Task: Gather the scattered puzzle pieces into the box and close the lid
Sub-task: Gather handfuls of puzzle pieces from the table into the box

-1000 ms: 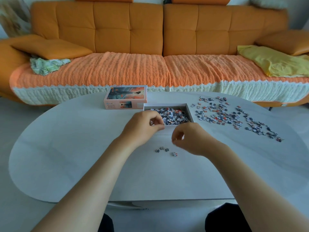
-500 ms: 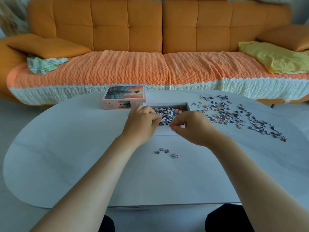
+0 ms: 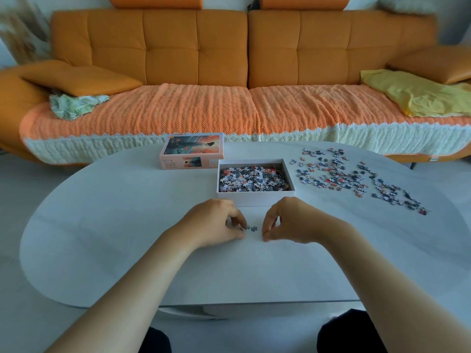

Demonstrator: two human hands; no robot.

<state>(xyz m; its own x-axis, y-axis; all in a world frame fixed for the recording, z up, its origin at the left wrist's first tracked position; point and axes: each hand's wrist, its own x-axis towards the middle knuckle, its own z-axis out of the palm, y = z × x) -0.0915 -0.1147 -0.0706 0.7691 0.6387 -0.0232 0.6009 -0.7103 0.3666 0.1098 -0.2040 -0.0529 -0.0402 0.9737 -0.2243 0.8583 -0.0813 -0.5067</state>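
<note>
"So where are the hands now?"

"Both are low on the white oval surface [image 3: 127, 250], close to the body, on the near side of the box. Half a second ago they were up at the tray's near rim, and they have come back down since."

"Holding what?"

"The left hand [image 3: 212, 224] has its fingers narrow, the tips pinching at one of the small loose grey puzzle pieces [image 3: 253, 228]. Another piece lies bare just to its three o'clock. The right hand [image 3: 289, 220] has thumb and forefinger closed tip to tip against the surface. The lone piece that lay there a second ago no longer shows. It may be under that pinch, but I cannot tell."

"Meaning?"

"I'd judge the last pinch went into the tray and the near stragglers are next."

"And farther out?"

"At twelve o'clock sits the white open cardboard box [image 3: 254, 197], well filled and not moved. At eleven o'clock, just beside its far left corner, is the pink picture-printed lid [image 3: 191, 151], still off. At two o'clock the broad scatter of puzzle pieces [image 3: 344, 175] lies as before, so most of the gathering remains. Beyond it is the orange sofa [image 3: 193, 49]."
</note>
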